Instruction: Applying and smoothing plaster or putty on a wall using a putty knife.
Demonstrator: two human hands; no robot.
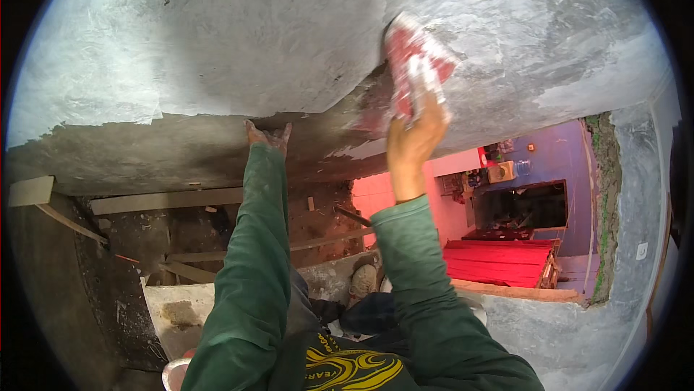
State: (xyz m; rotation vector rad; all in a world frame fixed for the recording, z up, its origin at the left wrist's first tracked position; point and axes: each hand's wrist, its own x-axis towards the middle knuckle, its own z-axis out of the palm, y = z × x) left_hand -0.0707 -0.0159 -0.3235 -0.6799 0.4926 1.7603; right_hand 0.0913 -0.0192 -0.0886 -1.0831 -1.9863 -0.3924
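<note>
A red flat scraper (402, 51), smeared with white plaster, is in my right hand (418, 130). It lies against the grey plastered wall (275, 36) in front of me, and its outline is partly blurred. My right fingers close around its lower part and are whitened. Lower and to the left, my left hand (269, 135) reaches to the wall near the ragged lower edge of the lighter coat, its visible fingers spread and holding nothing. Below that edge runs a darker, rougher band (159, 149). Some of my left fingers are hidden from view.
To the right, an opening with rough edges shows a pink and purple room with a red curtain (499, 261). Below me are wooden planks (173, 200), a pale stained board (181, 315) and a shoe (363, 280). A small white plate (641, 251) is on the right wall.
</note>
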